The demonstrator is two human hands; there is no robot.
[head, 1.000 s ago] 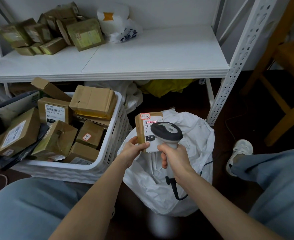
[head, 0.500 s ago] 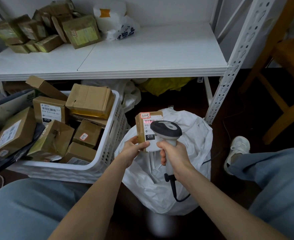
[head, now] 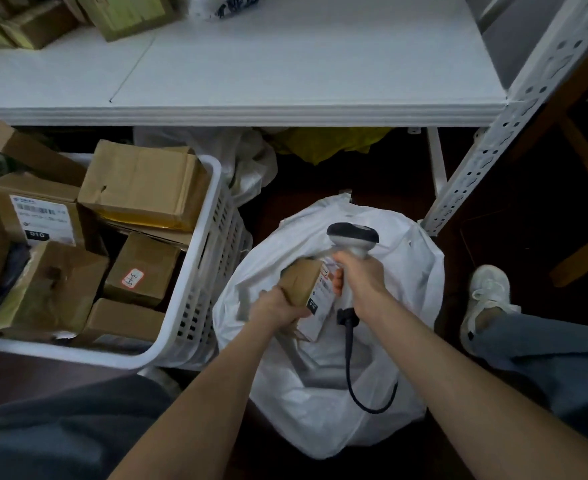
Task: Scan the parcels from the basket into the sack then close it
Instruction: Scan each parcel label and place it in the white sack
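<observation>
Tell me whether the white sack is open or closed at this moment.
Open: the sack gapes wide, its inside showing, and the left hand holds a parcel over its mouth.

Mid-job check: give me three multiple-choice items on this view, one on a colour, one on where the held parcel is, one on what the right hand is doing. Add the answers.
1. What colour is the basket?
A) white B) blue C) red

2. Where is the parcel that the left hand holds?
A) in the basket B) over the mouth of the sack C) on the floor

3. What is the right hand doing?
A) gripping the scanner B) hanging free C) tying the sack

Answers:
1 A: its rim and slotted wall are white.
2 B: the left hand holds it over the sack's mouth, clear of the basket.
3 A: its fingers curl round the scanner's handle.
</observation>
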